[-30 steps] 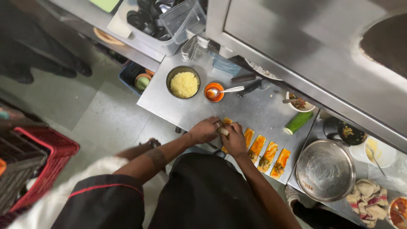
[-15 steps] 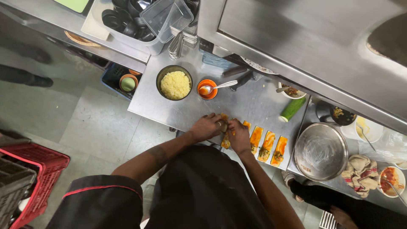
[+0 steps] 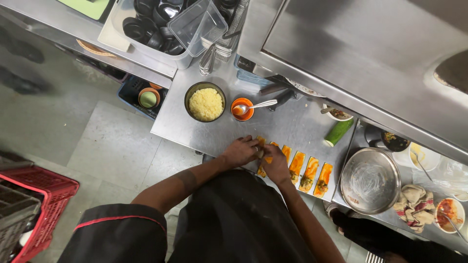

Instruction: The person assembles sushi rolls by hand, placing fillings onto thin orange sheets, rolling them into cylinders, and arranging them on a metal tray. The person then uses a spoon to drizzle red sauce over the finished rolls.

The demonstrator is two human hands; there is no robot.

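On the steel counter [image 3: 292, 124] lies a row of orange pastry strips [image 3: 310, 174] with a dark filling along them. My left hand [image 3: 241, 151] and my right hand [image 3: 274, 163] are both closed on the leftmost orange strip [image 3: 261, 141], folding or pinching it between the fingers. My hands hide most of that strip. Behind my hands stand a dark bowl of yellow grated filling [image 3: 205, 103] and a small orange bowl with a spoon [image 3: 242, 109].
A large steel bowl [image 3: 370, 181] sits right of the strips, with a crumpled cloth [image 3: 413, 203] and a small sauce bowl [image 3: 449, 214] beyond. A green cucumber piece [image 3: 338, 132] lies near a white dish. Black bowls fill a clear tub [image 3: 161, 24]. A red crate [image 3: 34, 204] stands on the floor.
My view has shifted so the counter sits further right and lower in frame. Both hands stay closed on the leftmost strip, working it in place.
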